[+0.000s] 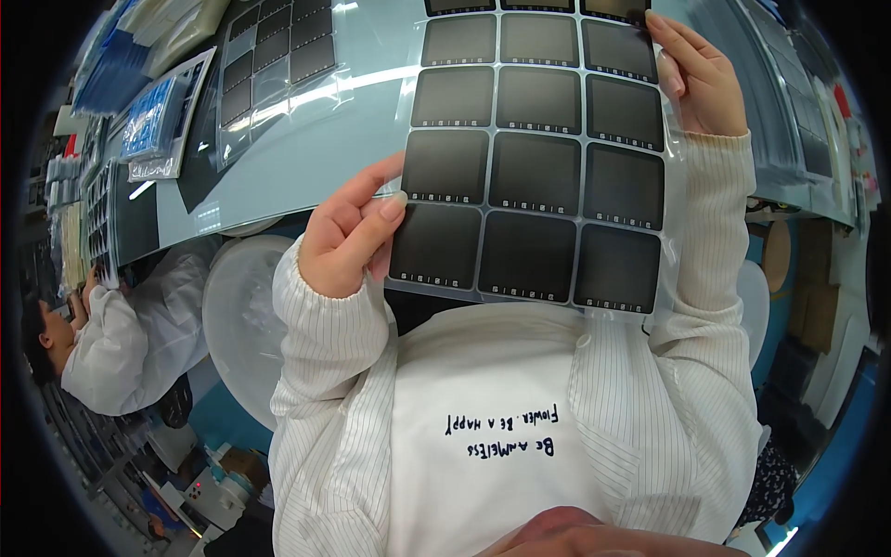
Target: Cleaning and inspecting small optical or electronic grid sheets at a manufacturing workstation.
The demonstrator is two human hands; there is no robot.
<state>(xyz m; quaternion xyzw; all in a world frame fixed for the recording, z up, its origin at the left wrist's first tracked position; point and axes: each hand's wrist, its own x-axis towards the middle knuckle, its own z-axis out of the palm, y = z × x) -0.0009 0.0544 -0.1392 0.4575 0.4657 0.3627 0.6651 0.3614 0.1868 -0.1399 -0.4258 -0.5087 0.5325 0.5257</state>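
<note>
Between my two hands hangs a sheet of dark, rounded-square panels (pixel 534 172) set in rows on clear film, tilted up in front of my chest. A row of small pale marks runs along the bottom of each panel. My left hand (pixel 351 230) is closed on the sheet's lower left edge, thumb on the front and the other fingers partly behind it. Higher up, my right hand (pixel 698 74) pinches the upper right edge between thumb and fingers. The top of the sheet runs out of view. Clear film sticks out past the panels on the right side.
A similar panel sheet (pixel 278 58) lies on the glass-topped table (pixel 278 167). To its left are a blue packet (pixel 153 119) and stacked bags. More sheets are piled at the right (pixel 789 93). A person in white (pixel 139 343) sits at far left, near a round white stool (pixel 246 320).
</note>
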